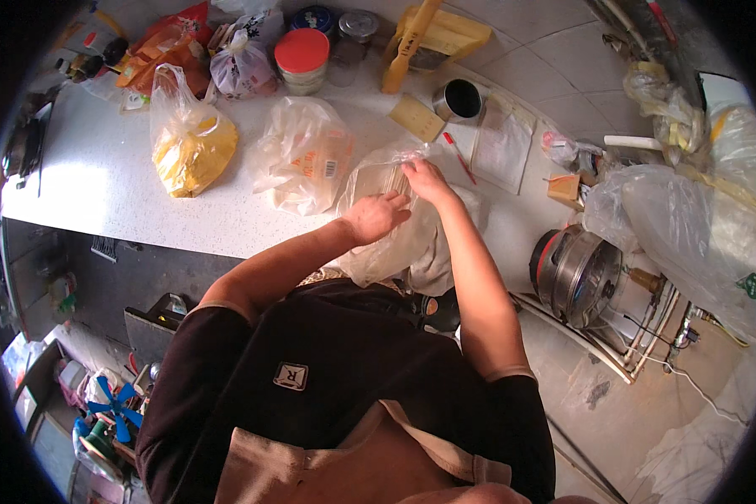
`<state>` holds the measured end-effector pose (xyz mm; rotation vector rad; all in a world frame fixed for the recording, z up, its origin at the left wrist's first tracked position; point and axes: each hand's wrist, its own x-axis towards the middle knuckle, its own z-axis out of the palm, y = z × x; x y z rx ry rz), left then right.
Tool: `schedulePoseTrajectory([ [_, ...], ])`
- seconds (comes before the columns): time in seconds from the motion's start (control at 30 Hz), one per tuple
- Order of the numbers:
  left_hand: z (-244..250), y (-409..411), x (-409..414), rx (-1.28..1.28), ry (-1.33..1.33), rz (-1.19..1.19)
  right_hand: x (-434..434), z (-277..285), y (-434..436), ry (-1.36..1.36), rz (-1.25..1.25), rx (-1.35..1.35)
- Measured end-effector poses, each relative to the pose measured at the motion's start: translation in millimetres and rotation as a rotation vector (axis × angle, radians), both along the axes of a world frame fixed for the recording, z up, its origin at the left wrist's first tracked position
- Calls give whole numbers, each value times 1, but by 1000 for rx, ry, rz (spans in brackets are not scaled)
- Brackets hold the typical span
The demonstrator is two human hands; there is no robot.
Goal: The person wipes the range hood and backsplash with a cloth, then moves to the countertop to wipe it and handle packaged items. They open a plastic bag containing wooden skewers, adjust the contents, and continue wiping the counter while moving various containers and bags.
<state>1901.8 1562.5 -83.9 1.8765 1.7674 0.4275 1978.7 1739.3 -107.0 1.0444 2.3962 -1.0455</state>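
Observation:
A clear plastic bag (378,252) lies at the near edge of the white speckled counter (227,223), pale stick-like or folded contents showing through it. My left hand (378,217) rests on the bag with its fingers slightly bent. On the bag's far side is my right hand (425,179), its fingertips touching the plastic; whether they pinch it cannot be told. Just left lies a crumpled white plastic bag with orange print (305,157). Farther left stands a knotted clear bag of yellow contents (195,154). Under my right forearm hangs a pale cloth (435,261).
Behind my hands are a red-lidded tub (301,53), a steel cup (458,101), a yellowish card (416,118), a red pen (460,157) and a flat clear packet (503,148). A steel pot (579,277) and large plastic bags (674,214) are at the right.

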Motion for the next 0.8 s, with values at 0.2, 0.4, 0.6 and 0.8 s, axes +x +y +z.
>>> schedulePoseTrajectory([
  [0.2,-73,15,-31,-319,57,474,35,-21,27,-21,-52,135],
  [0.4,-37,10,-14,-116,21,473,47,12,-15,259,168,346],
  [0.6,-12,-33,30,-194,-93,222,94,14,-56,-8,397,47],
  [0.8,-24,-45,60,-591,2,188,119,6,-52,-246,400,-73],
])
